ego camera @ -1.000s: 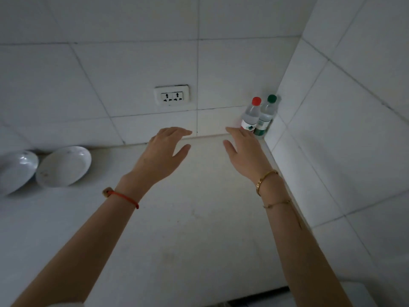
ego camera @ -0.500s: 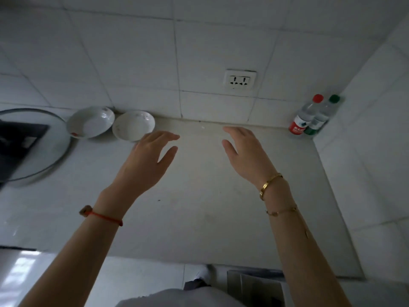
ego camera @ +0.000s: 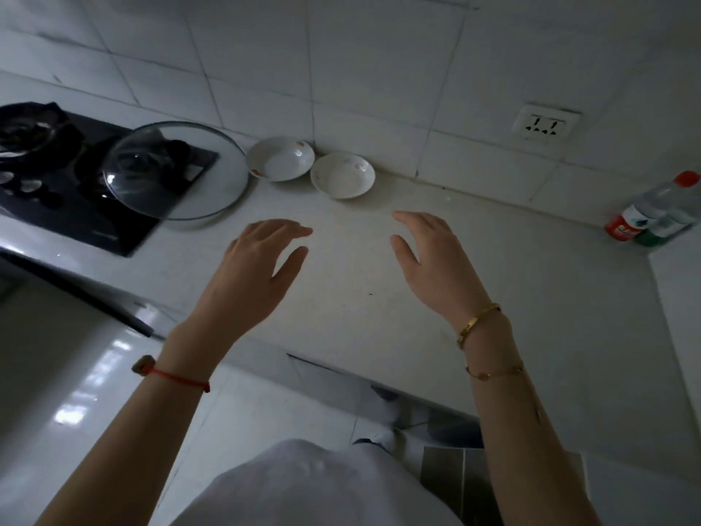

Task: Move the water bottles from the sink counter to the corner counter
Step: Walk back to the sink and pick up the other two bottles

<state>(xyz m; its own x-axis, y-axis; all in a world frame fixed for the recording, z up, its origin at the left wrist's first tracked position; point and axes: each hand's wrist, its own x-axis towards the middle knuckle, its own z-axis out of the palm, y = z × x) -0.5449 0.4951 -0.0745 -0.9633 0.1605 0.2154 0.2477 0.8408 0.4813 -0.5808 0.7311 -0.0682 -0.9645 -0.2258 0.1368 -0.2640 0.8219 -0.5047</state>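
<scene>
Change since earlier: the view has swung left, so the two bottles have slid from beside the right hand to the far right edge, and a stove and lid have come into sight.
Left hand [ego camera: 250, 275]: empty, fingers loosely spread and curved, hovering above the counter [ego camera: 531, 298].
Right hand [ego camera: 436, 267]: empty, fingers apart and slightly bent, palm facing inward, above the counter.
Water bottles: red-capped bottle [ego camera: 645, 210] and green-labelled bottle [ego camera: 671, 225] stand touching in the corner against the tiled wall, well apart from the right hand and farther from the left.
Bowls: two white bowls [ego camera: 280, 159] [ego camera: 342, 175] just beside each other at the wall, beyond the hands.
Glass lid [ego camera: 174, 170]: tilted, resting partly over the black stove [ego camera: 57, 172].
Socket [ego camera: 545, 125]: on the wall above the counter.
</scene>
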